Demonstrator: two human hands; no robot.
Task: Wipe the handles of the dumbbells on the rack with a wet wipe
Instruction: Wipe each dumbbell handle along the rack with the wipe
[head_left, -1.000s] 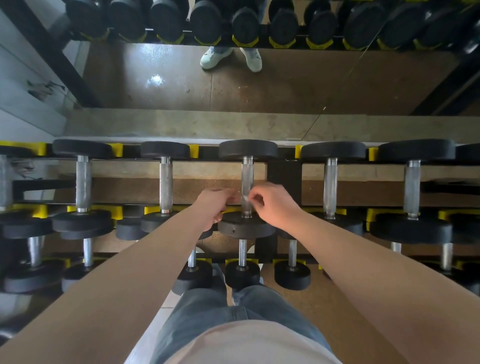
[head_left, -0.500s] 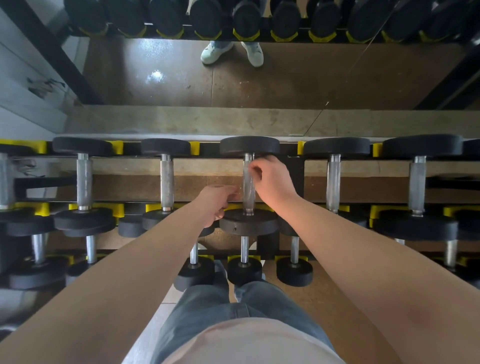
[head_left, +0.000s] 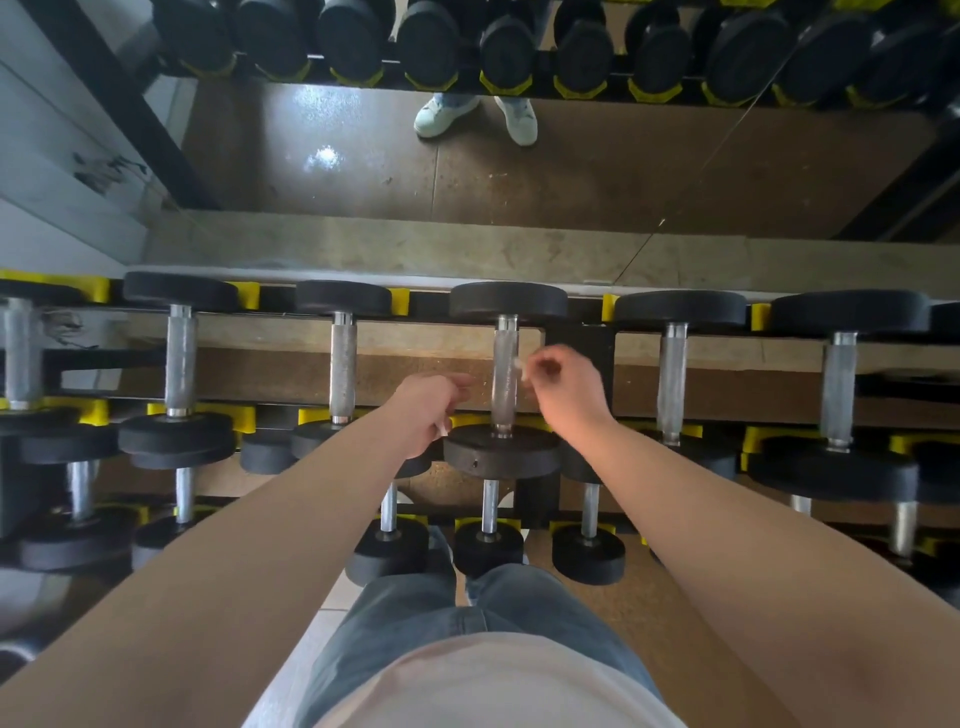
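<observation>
The right hand (head_left: 566, 389) pinches the wet wipe (head_left: 518, 364) at 3 o'clock of the handle (head_left: 503, 384). The left hand (head_left: 428, 410), curled, apparently grips its tail at 9 o'clock. Draw the wipe along the full knurling.

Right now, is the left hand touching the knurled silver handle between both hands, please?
Apart: head view shows brown board between the left hand and the handle.

Knurled metal handle (head_left: 505, 374) (matt sheen).

Black rack (head_left: 579, 358) (yellow cradles), dumbbells (head_left: 506, 379) resting in rows
</observation>
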